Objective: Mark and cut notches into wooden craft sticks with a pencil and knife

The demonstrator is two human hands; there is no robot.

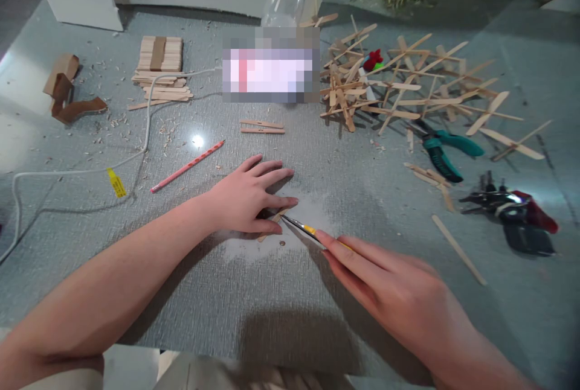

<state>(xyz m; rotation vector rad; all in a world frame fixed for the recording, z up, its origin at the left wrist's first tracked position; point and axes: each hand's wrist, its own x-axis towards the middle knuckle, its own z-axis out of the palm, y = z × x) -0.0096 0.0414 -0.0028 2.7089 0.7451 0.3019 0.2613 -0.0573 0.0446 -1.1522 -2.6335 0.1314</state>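
My left hand (251, 194) lies on the table with its fingers spread. Beneath its thumb and index finger is a wooden craft stick (261, 238), mostly hidden by the hand. In my right hand (385, 284) is a slim cutting knife (296, 225) with a yellow part near its blade. The knife's tip touches or hovers just over the stick, between my left thumb and index finger; I cannot tell which. Pale dust surrounds this spot. Beyond my left fingertips lie two short wooden pieces (263, 131), side by side.
A pink pencil (188, 166) and white cable (147, 124) lie left. Behind are bundled sticks (161, 55), brown paper (67, 97) and a bottle (285, 0). Right are crossed-stick pieces (399, 100), teal-handled pliers (444, 145), keys (521, 221) and a loose stick (457, 249).
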